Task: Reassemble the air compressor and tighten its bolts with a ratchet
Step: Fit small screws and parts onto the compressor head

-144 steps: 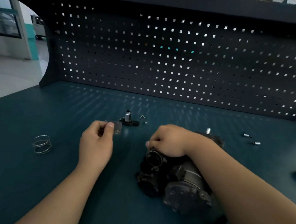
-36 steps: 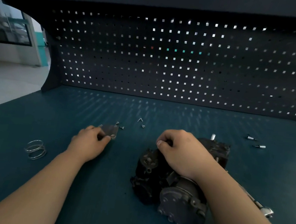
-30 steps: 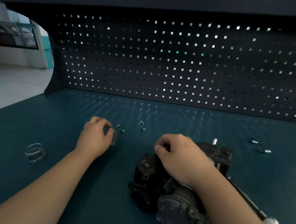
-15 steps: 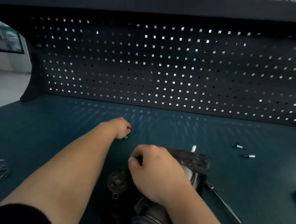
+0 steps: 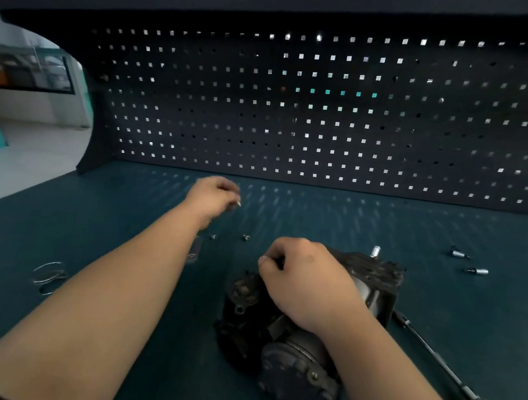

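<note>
The air compressor [image 5: 273, 347] is seen lying at the front middle of the surface [image 5: 384, 219]. The right hand [image 5: 305, 285] is laid over its top, the grip curled onto the housing. The left hand [image 5: 214, 194] is held farther back, its grip narrowed on a small bright piece [image 5: 239, 203], too blurred to name. Loose bolts [image 5: 245, 237] are left between the hands. The ratchet [image 5: 444, 365] is laid just right of the compressor. Open room is left toward the pegboard [image 5: 329, 125].

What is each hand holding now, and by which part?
Left hand seems to pinch a small silvery screw, part unclear. Right hand grips the top of the dark metal air compressor.
</note>
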`<act>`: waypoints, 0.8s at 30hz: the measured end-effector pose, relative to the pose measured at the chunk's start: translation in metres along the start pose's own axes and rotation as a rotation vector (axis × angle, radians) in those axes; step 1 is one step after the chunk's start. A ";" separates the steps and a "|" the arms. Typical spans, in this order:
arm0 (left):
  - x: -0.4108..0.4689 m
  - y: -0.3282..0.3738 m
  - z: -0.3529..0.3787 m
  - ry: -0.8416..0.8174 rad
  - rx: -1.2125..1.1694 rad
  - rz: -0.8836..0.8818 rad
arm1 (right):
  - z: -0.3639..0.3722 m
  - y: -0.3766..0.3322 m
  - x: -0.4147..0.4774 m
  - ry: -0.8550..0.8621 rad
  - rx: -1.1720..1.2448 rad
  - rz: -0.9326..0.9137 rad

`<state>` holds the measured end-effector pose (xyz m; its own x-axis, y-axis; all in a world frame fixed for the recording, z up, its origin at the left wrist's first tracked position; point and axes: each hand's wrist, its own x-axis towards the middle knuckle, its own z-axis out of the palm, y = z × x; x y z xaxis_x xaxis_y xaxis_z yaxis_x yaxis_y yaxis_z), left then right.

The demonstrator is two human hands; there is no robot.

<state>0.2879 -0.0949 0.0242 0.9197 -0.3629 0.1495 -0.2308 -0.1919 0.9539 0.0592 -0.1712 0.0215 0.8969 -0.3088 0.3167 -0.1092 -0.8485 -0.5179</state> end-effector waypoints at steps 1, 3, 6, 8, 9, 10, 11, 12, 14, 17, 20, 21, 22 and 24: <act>-0.006 0.005 -0.013 0.047 -0.381 -0.091 | 0.000 0.000 0.000 -0.005 -0.006 0.000; -0.019 0.006 -0.043 0.102 -0.922 -0.218 | 0.001 0.000 0.001 -0.018 -0.014 0.005; -0.043 -0.007 -0.074 0.200 -1.143 -0.402 | 0.001 0.000 0.001 -0.008 -0.038 0.025; -0.060 -0.023 -0.085 0.258 -1.149 -0.522 | 0.001 -0.002 0.000 0.008 -0.054 0.037; -0.067 -0.030 -0.087 0.268 -1.052 -0.543 | 0.000 -0.002 -0.001 0.016 -0.055 0.040; -0.072 -0.036 -0.091 0.279 -0.821 -0.522 | 0.000 -0.003 -0.002 0.023 -0.054 0.043; -0.075 -0.044 -0.093 0.286 -0.459 -0.443 | -0.001 -0.003 -0.003 0.030 -0.055 0.042; -0.077 -0.053 -0.095 0.277 -0.032 -0.315 | -0.002 -0.004 -0.004 0.032 -0.057 0.041; -0.083 -0.066 -0.096 0.146 0.659 -0.072 | -0.003 -0.007 -0.006 0.028 -0.055 0.044; -0.087 -0.062 -0.084 -0.144 1.063 -0.085 | -0.006 -0.010 -0.010 0.026 -0.043 0.051; -0.085 -0.048 -0.081 -0.228 1.132 -0.083 | -0.010 -0.011 -0.014 0.014 -0.044 0.060; -0.084 -0.044 -0.084 -0.237 1.129 -0.085 | -0.011 -0.011 -0.016 0.012 -0.048 0.058; -0.084 -0.041 -0.087 -0.248 1.139 -0.094 | -0.012 -0.011 -0.017 0.010 -0.050 0.056; -0.086 -0.038 -0.095 -0.263 1.160 -0.111 | -0.013 -0.011 -0.019 0.003 -0.046 0.055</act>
<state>0.2479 0.0298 -0.0003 0.8907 -0.4421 -0.1061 -0.4277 -0.8939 0.1343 0.0379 -0.1616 0.0317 0.8878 -0.3567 0.2908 -0.1782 -0.8491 -0.4973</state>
